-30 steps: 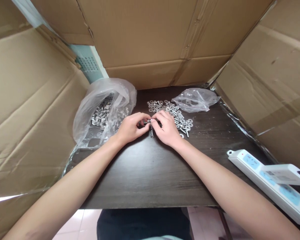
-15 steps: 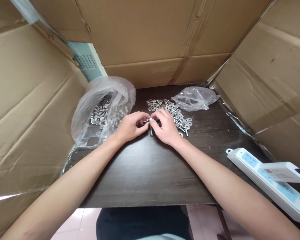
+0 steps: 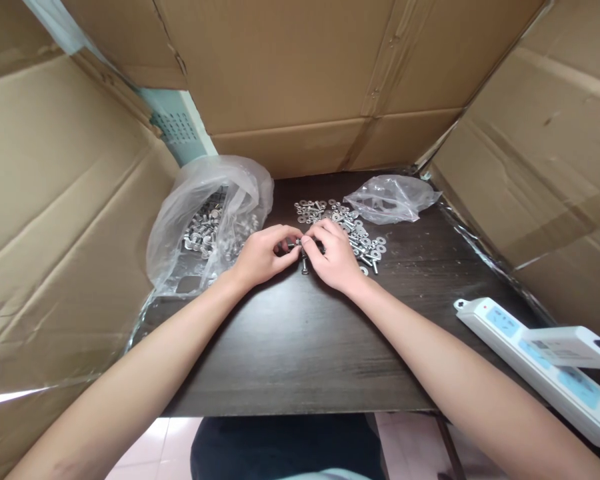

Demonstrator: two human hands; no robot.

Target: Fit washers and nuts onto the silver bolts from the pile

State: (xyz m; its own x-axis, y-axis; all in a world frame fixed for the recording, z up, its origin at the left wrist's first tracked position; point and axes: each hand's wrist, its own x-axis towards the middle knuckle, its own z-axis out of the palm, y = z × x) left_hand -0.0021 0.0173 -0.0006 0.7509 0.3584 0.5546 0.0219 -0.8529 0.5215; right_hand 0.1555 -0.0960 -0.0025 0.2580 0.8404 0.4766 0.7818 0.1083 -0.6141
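My left hand [image 3: 260, 257] and my right hand [image 3: 334, 257] meet fingertip to fingertip over the dark table [image 3: 305, 347]. Between them they pinch a small silver bolt [image 3: 298, 244]; its far end is hidden by my fingers. Another bolt [image 3: 305, 267] lies on the table just below my fingers. Right behind my right hand spreads a loose pile of washers and bolts [image 3: 343, 223]. To the left of my left hand sits a clear plastic bag of bolts [image 3: 207, 223], its mouth open.
An empty crumpled clear bag [image 3: 390, 199] lies at the back right. A white power strip [image 3: 540, 357] rests on the table's right edge. Cardboard walls [image 3: 60, 220] close in the left, back and right sides.
Both hands stay together at the same spot; only the fingers shift slightly on the bolt, and the camera bobs a little.
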